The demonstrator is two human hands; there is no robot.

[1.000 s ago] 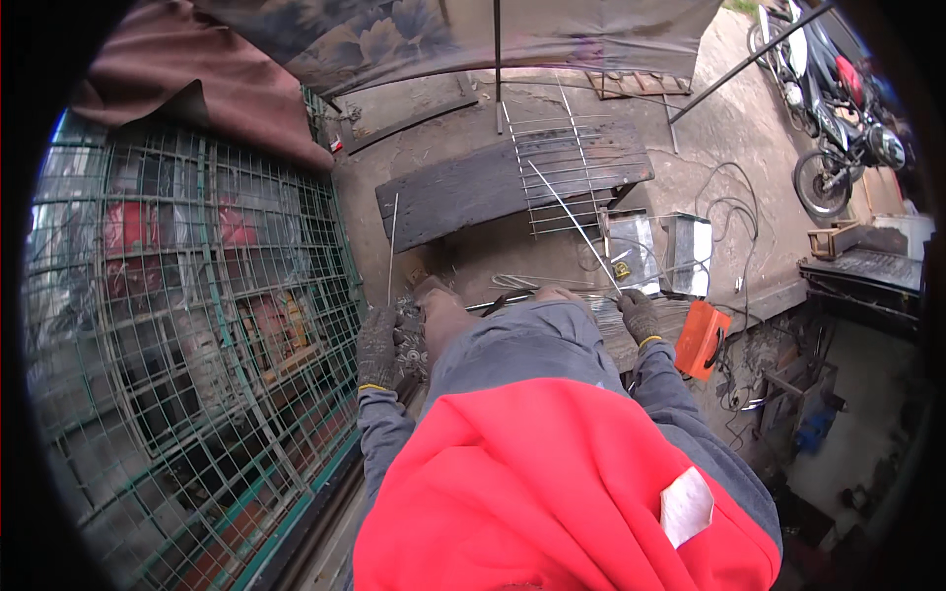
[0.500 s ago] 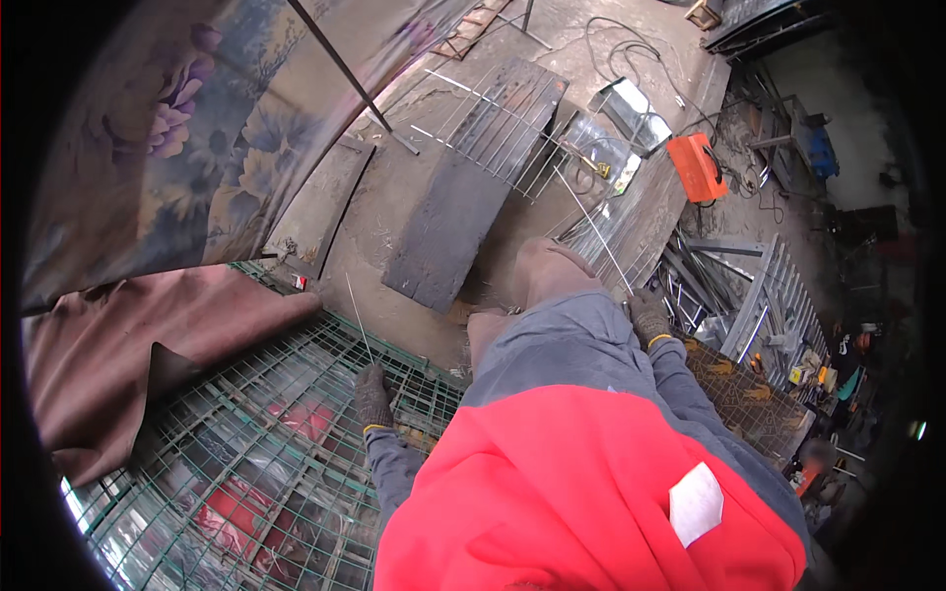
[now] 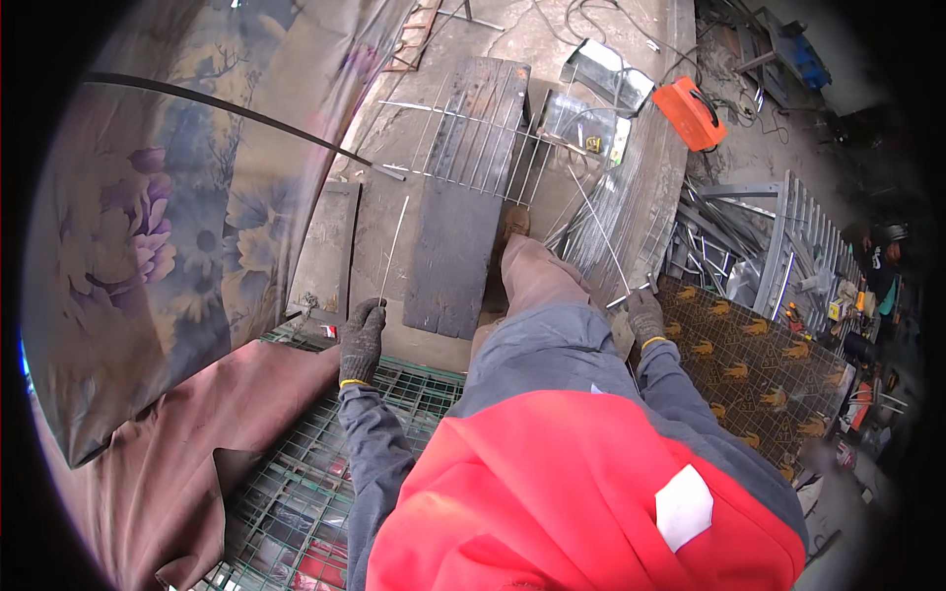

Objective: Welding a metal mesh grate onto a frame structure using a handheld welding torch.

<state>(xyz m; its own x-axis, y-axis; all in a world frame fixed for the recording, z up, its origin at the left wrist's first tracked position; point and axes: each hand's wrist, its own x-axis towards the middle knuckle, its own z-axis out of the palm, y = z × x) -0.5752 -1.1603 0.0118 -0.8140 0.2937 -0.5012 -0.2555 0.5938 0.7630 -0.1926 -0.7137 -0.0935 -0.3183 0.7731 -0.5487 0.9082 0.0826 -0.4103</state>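
My left hand [image 3: 362, 345], in a dark knitted glove with a yellow cuff, is closed round the lower end of a thin metal rod [image 3: 396, 241] that points away from me. My right hand [image 3: 645, 313], gloved the same way, grips a second thin rod [image 3: 597, 217], which slants up to the left. A short light bar [image 3: 629, 294] crosses that rod at the right fingers; how the two are joined I cannot make out. Ahead, a grille of thin metal bars [image 3: 463, 180] lies across a dark plank [image 3: 448, 256], apart from both hands.
Green wire mesh [image 3: 286, 512] and a brown sheet [image 3: 197, 463] lie at left, below a flowered curtain [image 3: 187, 227]. An orange box with a handle [image 3: 689, 113], cables, sheet-metal pieces [image 3: 607, 76], a slatted metal frame [image 3: 788, 231] and a patterned brown board [image 3: 739, 369] are at right.
My left hand has moved forward from over the green mesh to near the plank, its rod now more upright. My view has shifted, and the short bar at my right hand now shows.
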